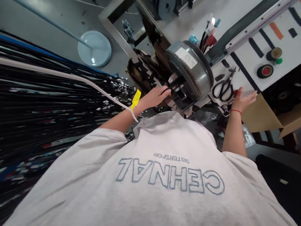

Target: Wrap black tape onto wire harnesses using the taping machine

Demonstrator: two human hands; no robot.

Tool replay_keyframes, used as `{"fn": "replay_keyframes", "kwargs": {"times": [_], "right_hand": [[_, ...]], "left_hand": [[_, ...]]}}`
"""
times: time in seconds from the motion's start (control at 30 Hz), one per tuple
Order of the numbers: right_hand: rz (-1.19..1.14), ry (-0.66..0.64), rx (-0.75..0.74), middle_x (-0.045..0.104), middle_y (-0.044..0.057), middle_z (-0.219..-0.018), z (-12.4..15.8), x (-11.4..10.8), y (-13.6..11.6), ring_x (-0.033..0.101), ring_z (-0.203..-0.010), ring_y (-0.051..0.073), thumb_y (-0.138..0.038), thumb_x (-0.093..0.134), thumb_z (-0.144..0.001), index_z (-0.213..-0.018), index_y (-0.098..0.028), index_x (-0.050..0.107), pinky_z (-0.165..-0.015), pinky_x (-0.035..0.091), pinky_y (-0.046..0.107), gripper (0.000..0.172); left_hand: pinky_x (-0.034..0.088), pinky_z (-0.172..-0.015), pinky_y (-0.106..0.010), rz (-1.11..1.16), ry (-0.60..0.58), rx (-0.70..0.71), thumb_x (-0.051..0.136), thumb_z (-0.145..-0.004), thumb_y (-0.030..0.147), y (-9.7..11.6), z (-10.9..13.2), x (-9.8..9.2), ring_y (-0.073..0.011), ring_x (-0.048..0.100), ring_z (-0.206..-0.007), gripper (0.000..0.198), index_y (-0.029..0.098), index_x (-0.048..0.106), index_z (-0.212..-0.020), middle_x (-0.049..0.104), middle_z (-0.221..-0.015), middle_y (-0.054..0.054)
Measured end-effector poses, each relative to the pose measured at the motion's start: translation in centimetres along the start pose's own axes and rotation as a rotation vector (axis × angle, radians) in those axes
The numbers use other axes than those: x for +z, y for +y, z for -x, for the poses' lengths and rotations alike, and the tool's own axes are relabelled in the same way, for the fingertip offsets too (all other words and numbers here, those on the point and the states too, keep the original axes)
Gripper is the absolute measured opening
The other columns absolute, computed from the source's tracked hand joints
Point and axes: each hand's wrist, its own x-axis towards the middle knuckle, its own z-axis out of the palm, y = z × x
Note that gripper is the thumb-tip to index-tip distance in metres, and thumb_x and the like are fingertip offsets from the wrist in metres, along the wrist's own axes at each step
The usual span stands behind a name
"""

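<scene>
The machine sits at the edge of the bench. The left hand is at its front, fingers curled; whether they pinch anything cannot be told. The right hand, fingers spread, is between scissors and box.

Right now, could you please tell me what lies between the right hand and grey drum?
In the head view, black-handled scissors lie between the right hand and grey drum.

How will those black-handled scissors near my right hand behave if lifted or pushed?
The scissors look rigid, with metal-looking blades, so they probably won't flop. With two separate handle loops, they may pivot if lifted by one. Lying flat on the white surface, they'd likely slide rather than roll.
</scene>
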Motion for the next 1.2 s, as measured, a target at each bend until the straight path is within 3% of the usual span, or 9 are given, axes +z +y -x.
{"fn": "replay_keyframes", "kwargs": {"times": [0.2,0.63,0.87,0.93,1.03,1.07,1.1,1.17,1.2], "right_hand": [[-0.011,0.043,-0.082,0.032,0.022,-0.147,-1.1,0.8,0.9,0.029,-0.142,0.035,-0.066,0.045,-0.089,-0.15,-0.016,0.029,-0.114,0.023,0.059,0.08],[-0.03,0.014,0.006,0.031,0.025,-0.149,-0.7,0.2,-0.2,0.03,-0.143,0.03,-0.052,0.043,-0.094,-0.149,-0.012,0.028,-0.116,0.024,0.054,0.07],[-0.05,0.079,-0.008,0.037,0.025,-0.146,-1.0,0.1,-0.2,0.035,-0.141,0.029,-0.053,0.049,-0.091,-0.145,-0.009,0.035,-0.116,0.028,0.048,0.072],[-0.073,0.092,-0.012,0.039,0.023,-0.146,-1.2,0.2,0.0,0.035,-0.141,0.029,-0.052,0.049,-0.091,-0.145,-0.01,0.036,-0.116,0.027,0.05,0.069],[-0.094,0.076,-0.013,0.039,0.023,-0.146,-2.0,0.2,0.3,0.033,-0.141,0.03,-0.05,0.048,-0.093,-0.145,-0.01,0.036,-0.117,0.025,0.052,0.066],[-0.095,0.064,-0.012,0.038,0.023,-0.146,-2.3,0.2,0.4,0.033,-0.142,0.03,-0.049,0.047,-0.093,-0.145,-0.01,0.035,-0.117,0.025,0.052,0.066],[-0.092,0.055,-0.012,0.037,0.023,-0.147,-2.7,0.2,0.5,0.032,-0.142,0.031,-0.049,0.047,-0.094,-0.145,-0.01,0.035,-0.117,0.025,0.052,0.066],[-0.083,0.047,-0.01,0.036,0.023,-0.148,-3.4,0.2,0.7,0.031,-0.143,0.031,-0.048,0.047,-0.094,-0.145,-0.011,0.035,-0.118,0.024,0.053,0.064],[-0.078,0.048,-0.007,0.036,0.023,-0.148,-3.7,0.2,0.7,0.031,-0.144,0.031,-0.048,0.047,-0.094,-0.145,-0.012,0.036,-0.118,0.024,0.053,0.063]], "left_hand": [[0.043,-0.078,-0.029,0.001,0.008,-0.002,0.036,-0.098,0.036,-0.1,-0.1,0.2,-0.0199,0.061,-0.082,0.033,0.018,0.061,-0.087,0.065,-0.082,-0.005],[0.045,-0.083,-0.033,-0.004,0.038,0.005,0.04,-0.096,0.037,-0.2,-0.2,0.1,-0.0247,0.063,-0.084,0.027,0.019,0.057,-0.085,0.064,-0.079,-0.008],[0.045,-0.094,-0.033,0.411,-0.238,-0.243,0.069,-0.073,0.055,-4.0,2.3,-1.5,-0.0271,0.063,-0.098,0.039,0.018,0.066,-0.089,0.072,-0.091,-0.007],[0.045,-0.096,-0.035,0.467,-0.05,-0.425,0.069,-0.072,0.055,-5.9,4.8,-2.2,-0.0272,0.062,-0.103,0.039,0.018,0.066,-0.085,0.072,-0.093,-0.008],[0.051,-0.082,-0.034,0.548,0.529,-0.66,0.054,-0.083,0.055,-7.2,10.9,-3.1,-0.0206,0.064,-0.084,0.037,0.02,0.059,-0.074,0.068,-0.074,-0.003],[0.051,-0.072,-0.031,0.59,0.649,-0.69,0.051,-0.085,0.055,-6.9,13.2,-3.3,-0.0172,0.061,-0.068,0.04,0.02,0.055,-0.066,0.062,-0.061,-0.001],[0.048,-0.061,-0.028,0.656,0.64,-0.667,0.052,-0.084,0.056,-6.1,15.5,-3.3,-0.0138,0.054,-0.054,0.044,0.02,0.05,-0.059,0.054,-0.05,0.002],[0.042,-0.049,-0.026,0.839,0.192,-0.552,0.059,-0.081,0.056,-3.6,19.0,-2.7,-0.0121,0.046,-0.042,0.041,0.02,0.06,-0.062,0.048,-0.042,0.003],[0.042,-0.047,-0.027,0.901,-0.023,-0.488,0.061,-0.081,0.056,-2.1,19.8,-2.2,-0.013,0.047,-0.041,0.037,0.02,0.068,-0.077,0.053,-0.044,0.002]]}}
